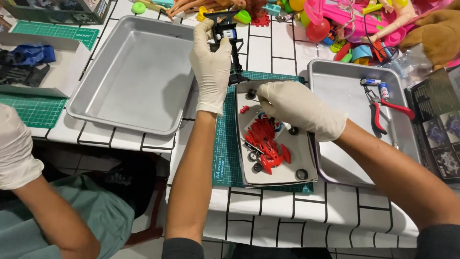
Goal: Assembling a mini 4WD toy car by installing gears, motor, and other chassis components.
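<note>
The tabletop [282, 211] carries a large empty metal tray [134, 76] at ten o'clock and a smaller metal tray [345, 144] at three o'clock holding red-handled pliers [385, 111]. At centre, a shallow box lid [280, 175] holds a red toy car body [266, 141] and small black wheels [301, 173]. The left hand [211, 64] grips a black toy car chassis [230, 45] at twelve o'clock. The right hand [297, 108] is curled over the lid, fingertips pinched; what they pinch cannot be seen.

White gridded table [282, 216] bears metal trays [134, 72], green mats [223, 158], toys [345, 24].
</note>
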